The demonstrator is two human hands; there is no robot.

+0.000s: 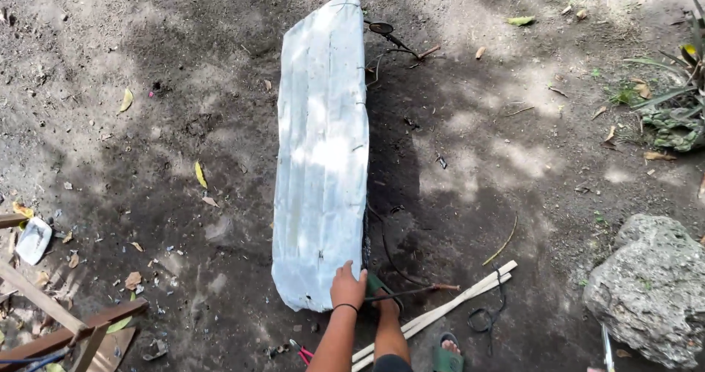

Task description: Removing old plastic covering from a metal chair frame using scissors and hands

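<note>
**Hand on lower edge of white wrapped bundle, bare ground**

Bottom centre of the frame: your one visible hand lies flat, fingers spread narrow, on the lower right corner of the long white bundle. It presses on the covering and grips nothing. A dark band sits at that wrist. From this view you cannot tell which arm it is, and no second hand shows. Just right of the hand, your shin and foot in a green sandal touch the bundle's edge. A second green sandal shows at the bottom edge.

Beside the foot: pale wooden slats lie diagonally on the ground, lower centre to right. A thin stick with a reddish tip crosses above them. A black cord loops over the slats. Red-handled pliers lie at the bottom, left of your arm.

Lower right: a grey rough rock. Lower left: brown wooden bars and a white scrap.

Centre: the bundle runs from the lower centre to the top centre, wrinkled and sunlit, flat on dark soil.

Top: a small round mirror on a black stalk juts out just right of the bundle's far end. Dry leaves are scattered about; green plants sit at the upper right.
</note>
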